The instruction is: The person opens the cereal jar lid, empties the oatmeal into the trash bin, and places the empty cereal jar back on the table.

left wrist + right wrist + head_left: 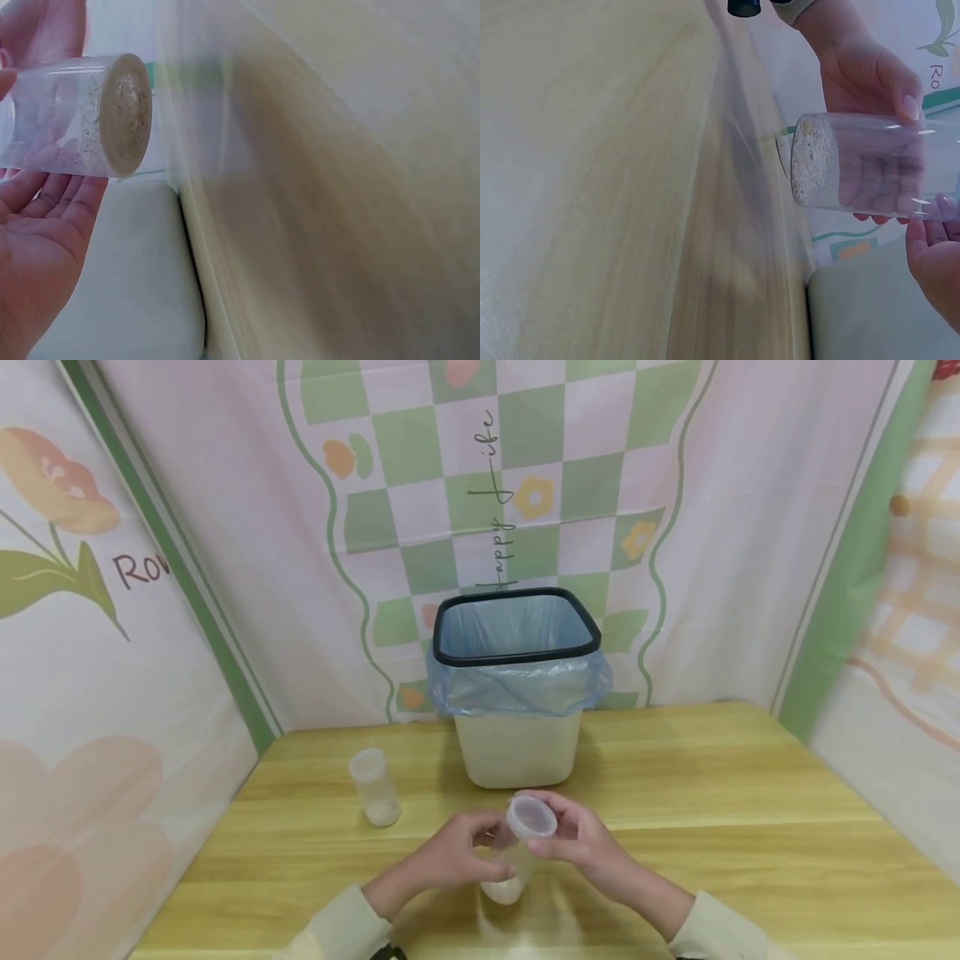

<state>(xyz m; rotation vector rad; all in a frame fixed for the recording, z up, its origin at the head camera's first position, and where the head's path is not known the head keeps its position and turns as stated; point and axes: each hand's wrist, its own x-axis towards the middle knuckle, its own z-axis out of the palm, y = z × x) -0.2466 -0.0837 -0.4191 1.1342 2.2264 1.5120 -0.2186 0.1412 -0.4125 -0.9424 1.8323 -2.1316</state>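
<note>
A clear lidded jar is tilted above the table, its base toward the lower left in the head view. Pale granular material covers its bottom, seen well on the jar in the right wrist view. My left hand grips the jar's side, thumb in front. My right hand holds the round translucent lid at the top; whether it is loose or seated I cannot tell. Part of the jar's middle is hidden by fingers. A similar jar stands upright on the table to the left, with pale contents.
Behind my hands stands a pale bin with a black rim and a blue bag liner. The wooden table is bounded by printed fabric at the back and both sides.
</note>
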